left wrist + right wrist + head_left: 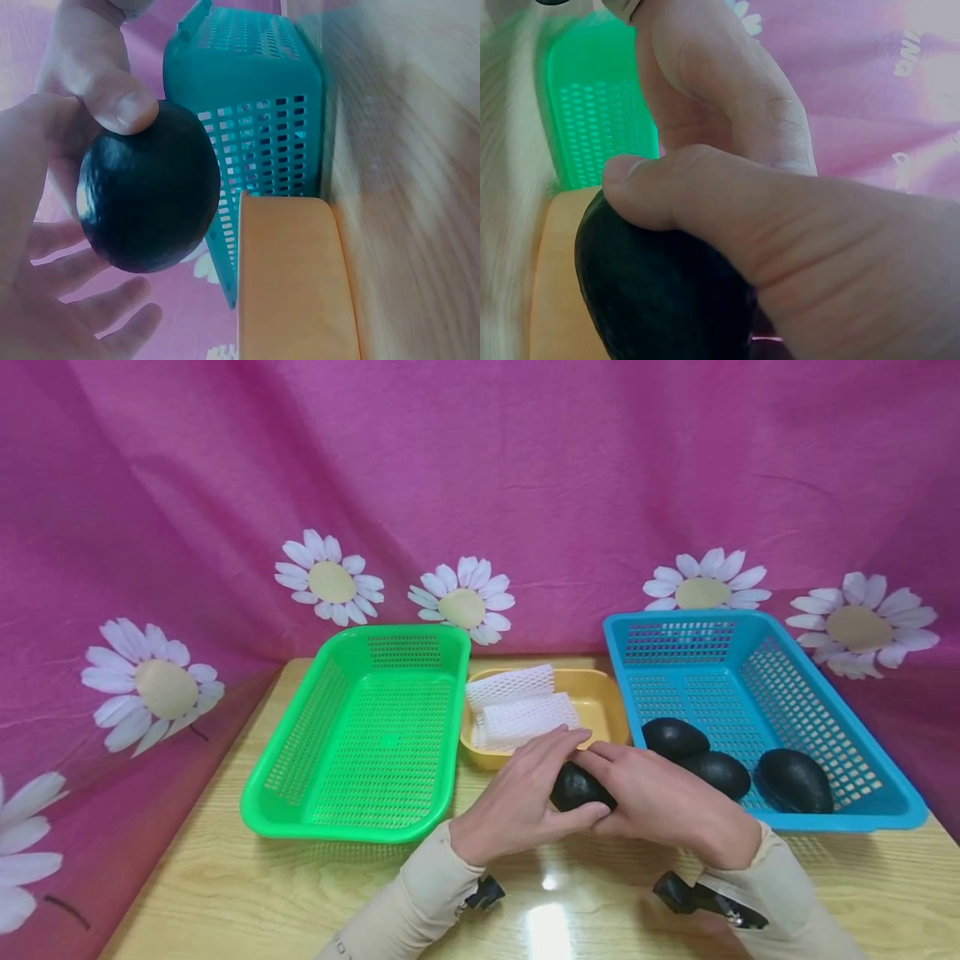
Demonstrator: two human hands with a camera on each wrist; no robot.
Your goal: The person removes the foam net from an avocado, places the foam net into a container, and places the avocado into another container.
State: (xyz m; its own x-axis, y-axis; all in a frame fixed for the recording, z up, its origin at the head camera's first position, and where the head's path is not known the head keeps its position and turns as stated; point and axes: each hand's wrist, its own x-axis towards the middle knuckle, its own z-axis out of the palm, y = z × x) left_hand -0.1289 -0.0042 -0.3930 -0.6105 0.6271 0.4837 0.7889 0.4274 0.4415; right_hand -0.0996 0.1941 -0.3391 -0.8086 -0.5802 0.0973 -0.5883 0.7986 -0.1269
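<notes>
In the head view a dark, glossy avocado (579, 787) is between both hands, over the table in front of the small yellow basket. My right hand (652, 789) grips it, the thumb (641, 191) lying across its surface in the right wrist view. Around its other side is my left hand (517, 793), with fingers loosely spread beside the avocado (150, 187) in the left wrist view. White foam net sleeves (528, 718) lie in the yellow basket (611, 710), just beyond the fingers.
To the left stands a green basket (352, 835), with only its mesh floor showing inside. A blue basket (855, 821) on the right holds several dark avocados (793, 781). Behind the wooden table (585, 910) hangs a pink flowered cloth (555, 485).
</notes>
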